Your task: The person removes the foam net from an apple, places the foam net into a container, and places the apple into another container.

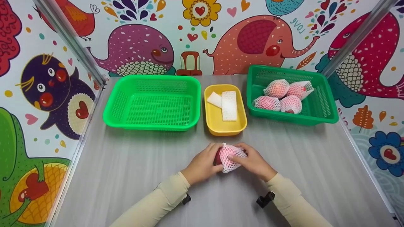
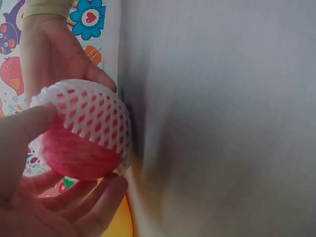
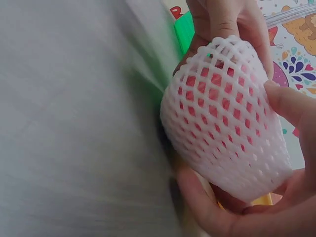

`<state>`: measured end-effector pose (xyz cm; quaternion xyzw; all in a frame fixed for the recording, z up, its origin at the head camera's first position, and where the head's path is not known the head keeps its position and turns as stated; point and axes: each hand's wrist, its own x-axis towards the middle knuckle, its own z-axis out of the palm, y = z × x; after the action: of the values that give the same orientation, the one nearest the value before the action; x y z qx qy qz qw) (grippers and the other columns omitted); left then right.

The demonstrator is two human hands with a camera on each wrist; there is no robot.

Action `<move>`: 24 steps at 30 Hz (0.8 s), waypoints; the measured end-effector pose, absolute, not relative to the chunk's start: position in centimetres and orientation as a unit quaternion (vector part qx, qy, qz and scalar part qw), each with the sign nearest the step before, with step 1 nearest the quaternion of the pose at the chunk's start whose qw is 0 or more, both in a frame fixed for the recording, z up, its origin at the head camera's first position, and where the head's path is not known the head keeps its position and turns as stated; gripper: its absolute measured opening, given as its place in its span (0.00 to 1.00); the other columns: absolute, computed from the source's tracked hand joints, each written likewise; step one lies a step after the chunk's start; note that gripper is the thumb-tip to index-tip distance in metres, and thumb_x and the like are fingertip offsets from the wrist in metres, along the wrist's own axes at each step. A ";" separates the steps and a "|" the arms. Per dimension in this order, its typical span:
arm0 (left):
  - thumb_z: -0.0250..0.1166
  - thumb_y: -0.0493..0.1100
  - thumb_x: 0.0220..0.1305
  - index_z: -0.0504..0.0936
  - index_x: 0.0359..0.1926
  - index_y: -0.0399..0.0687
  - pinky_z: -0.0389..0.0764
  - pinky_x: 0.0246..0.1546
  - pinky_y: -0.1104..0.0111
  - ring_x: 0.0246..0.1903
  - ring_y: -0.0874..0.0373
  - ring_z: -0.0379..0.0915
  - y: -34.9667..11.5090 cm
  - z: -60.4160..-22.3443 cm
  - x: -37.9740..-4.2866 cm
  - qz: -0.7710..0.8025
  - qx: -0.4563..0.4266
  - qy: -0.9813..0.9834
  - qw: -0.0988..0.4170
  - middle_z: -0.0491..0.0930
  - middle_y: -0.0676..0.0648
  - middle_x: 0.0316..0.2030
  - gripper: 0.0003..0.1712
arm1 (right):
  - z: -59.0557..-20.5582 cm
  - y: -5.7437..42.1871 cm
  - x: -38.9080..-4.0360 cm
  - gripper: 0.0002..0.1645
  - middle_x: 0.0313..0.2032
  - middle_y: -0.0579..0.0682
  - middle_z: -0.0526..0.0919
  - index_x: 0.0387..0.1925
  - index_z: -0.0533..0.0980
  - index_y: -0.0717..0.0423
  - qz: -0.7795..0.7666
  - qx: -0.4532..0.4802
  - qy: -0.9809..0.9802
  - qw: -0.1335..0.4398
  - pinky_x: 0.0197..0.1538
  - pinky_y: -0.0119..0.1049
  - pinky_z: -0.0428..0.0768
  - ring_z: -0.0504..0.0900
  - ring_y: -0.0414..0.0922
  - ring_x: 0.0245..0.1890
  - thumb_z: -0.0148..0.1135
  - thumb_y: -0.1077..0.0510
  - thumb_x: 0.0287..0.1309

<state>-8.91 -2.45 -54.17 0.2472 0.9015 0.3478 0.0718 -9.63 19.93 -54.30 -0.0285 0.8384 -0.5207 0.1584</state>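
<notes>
Near the middle of the table, both hands hold a red apple (image 2: 81, 153) partly covered by a white foam net (image 1: 232, 159). My left hand (image 1: 203, 165) grips the apple on its left, where its red skin shows outside the net. On the other side, my right hand (image 1: 255, 161) holds the foam net, thumb on the near face and fingers behind. In the right wrist view the netting (image 3: 222, 113) covers most of the fruit and its loose end lies between the right fingers. In the left wrist view, the left fingers lie beneath the bare skin.
A light green basket (image 1: 151, 126) stands at the back left. Beside it, a yellow tray (image 1: 225, 130) holds flat white foam nets (image 1: 229, 105). A dark green basket (image 1: 315, 118) at the back right contains several netted fruits (image 1: 276, 88). Printed walls enclose the table (image 1: 142, 154).
</notes>
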 end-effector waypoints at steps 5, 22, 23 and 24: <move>0.75 0.46 0.58 0.63 0.72 0.47 0.69 0.64 0.62 0.61 0.59 0.69 -2.3 -54.2 -8.9 0.349 0.244 0.901 0.089 0.69 0.49 0.63 0.45 | -54.2 19.6 -9.6 0.29 0.48 0.48 0.81 0.53 0.78 0.47 -0.521 -0.032 0.838 0.160 0.49 0.43 0.75 0.76 0.47 0.47 0.75 0.41 0.53; 0.75 0.46 0.57 0.67 0.70 0.43 0.68 0.65 0.62 0.61 0.56 0.69 -2.6 -54.5 -9.2 0.356 0.256 0.896 0.070 0.71 0.47 0.62 0.42 | -54.1 20.7 -10.0 0.27 0.44 0.50 0.81 0.49 0.79 0.52 -0.537 -0.042 0.826 0.166 0.50 0.43 0.74 0.76 0.49 0.45 0.75 0.42 0.54; 0.75 0.46 0.57 0.67 0.69 0.43 0.68 0.65 0.63 0.61 0.56 0.69 -2.7 -54.4 -9.2 0.356 0.256 0.896 0.069 0.71 0.47 0.61 0.42 | -54.0 20.7 -10.0 0.27 0.44 0.50 0.81 0.49 0.79 0.53 -0.539 -0.038 0.825 0.167 0.49 0.42 0.75 0.76 0.49 0.45 0.75 0.42 0.54; 0.75 0.47 0.57 0.68 0.69 0.43 0.67 0.65 0.63 0.61 0.56 0.68 -2.8 -54.3 -9.2 0.356 0.257 0.896 0.067 0.71 0.48 0.61 0.42 | -53.9 20.8 -10.0 0.27 0.44 0.51 0.81 0.49 0.79 0.53 -0.540 -0.034 0.824 0.166 0.49 0.42 0.75 0.76 0.49 0.45 0.75 0.42 0.54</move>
<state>-9.21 -2.76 -54.33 0.2574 0.8957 0.3563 0.0673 -10.01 20.76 -53.94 -0.0338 0.8243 -0.5402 0.1662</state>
